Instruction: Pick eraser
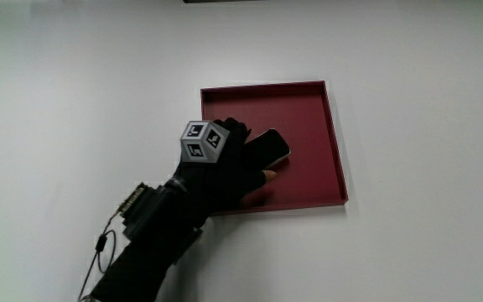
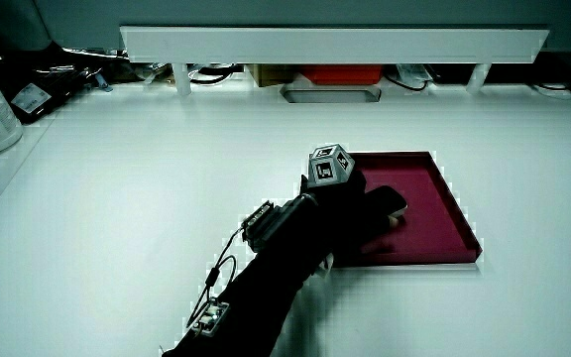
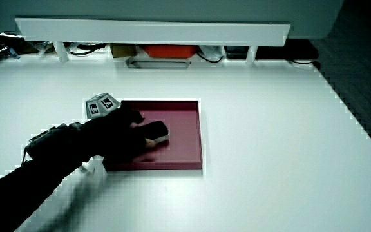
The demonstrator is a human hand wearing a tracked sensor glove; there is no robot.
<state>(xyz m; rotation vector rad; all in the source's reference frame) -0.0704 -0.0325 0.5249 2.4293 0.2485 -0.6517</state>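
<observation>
One eraser (image 1: pixel 273 144) is all the tray holds: a flat, dark slab with rounded corners, a smooth glossy top and a pale band along its edge. It lies inside the shallow, square, dark red tray (image 1: pixel 309 101), near the middle and toward the side where your hand comes in. In both side views (image 2: pixel 393 201) (image 3: pixel 156 132) it shows as a low block on the tray floor.

Your hand (image 1: pixel 233 164), in the black fabric glove, reaches over the tray's corner nearest you and is clasped on the eraser. The fingers drape over its end and a bare thumb tip presses against its nearer edge. I cannot tell whether the eraser is off the tray floor.

The small cube (image 1: pixel 205 141) on the back of the glove has pale faces printed with black square marks. Your forearm (image 1: pixel 153 243) lies across the table toward you, with a thin looped cable (image 1: pixel 99 252) beside it.

The tray has thin upright walls and sits flat on the smooth white table (image 1: pixel 426 126). In a side view a low white partition (image 2: pixel 335 42) runs along the table's edge farthest from you.
</observation>
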